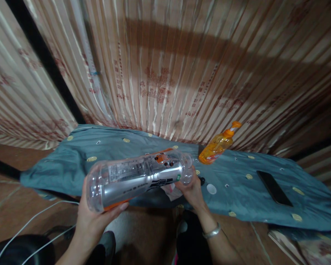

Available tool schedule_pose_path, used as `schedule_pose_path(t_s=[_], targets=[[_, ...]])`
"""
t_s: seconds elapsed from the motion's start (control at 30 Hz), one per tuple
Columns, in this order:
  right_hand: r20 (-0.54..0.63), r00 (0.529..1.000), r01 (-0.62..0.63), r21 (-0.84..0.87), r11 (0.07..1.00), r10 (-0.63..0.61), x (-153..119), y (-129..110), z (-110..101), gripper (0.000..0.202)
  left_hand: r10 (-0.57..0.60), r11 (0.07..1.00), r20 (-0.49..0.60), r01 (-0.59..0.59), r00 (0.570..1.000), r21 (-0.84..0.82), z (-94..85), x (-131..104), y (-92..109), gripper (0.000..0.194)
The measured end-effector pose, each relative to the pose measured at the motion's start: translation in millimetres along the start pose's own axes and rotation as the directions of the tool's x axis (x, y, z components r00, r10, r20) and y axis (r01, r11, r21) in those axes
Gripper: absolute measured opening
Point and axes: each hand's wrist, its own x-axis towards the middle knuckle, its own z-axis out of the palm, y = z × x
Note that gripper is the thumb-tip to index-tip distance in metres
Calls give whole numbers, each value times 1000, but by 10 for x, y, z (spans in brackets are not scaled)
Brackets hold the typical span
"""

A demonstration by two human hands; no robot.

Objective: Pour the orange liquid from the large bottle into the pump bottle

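Observation:
A large clear plastic bottle (138,176) with a silver and orange printed label is held on its side, tilted slightly up to the right. My left hand (95,217) is wrapped round its wide left end, the thumb along the lower side. At the narrower right end, my right hand (191,187) grips the bottle; a bracelet circles that wrist. A pale, crumpled piece of cloth or tissue (172,192) shows beneath the bottle, beside my right fingers; I cannot tell whether they hold it. Right of that hand lies a white round disc (211,188), with a small black object (201,180) near it.
A blue-green patterned cloth (237,187) covers the narrow surface below. An orange pump bottle (215,147) stands at the back, and a dark phone (274,187) lies to the right. A pleated curtain (160,84) hangs behind. White cables (41,213) run at lower left.

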Motion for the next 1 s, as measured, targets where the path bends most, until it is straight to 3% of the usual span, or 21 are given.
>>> schedule_pose_path(t_s=[0.2,0.53,0.83,1.0], targets=[[-1,1000,30,-6,1000,-30,-1,-13,2,77,-68,997,14,68,998,-31,5,4,26,102],[26,1000,10,-9,1000,-9,2,7,-8,77,-104,991,-32,100,994,-94,121,-56,268,98],[4,1000,6,3,1000,-6,3,-35,1,75,-54,998,25,54,998,-20,7,31,57,94],[-3,1000,31,-11,999,-31,-1,-36,-7,70,-51,997,18,52,999,-52,13,20,42,95]])
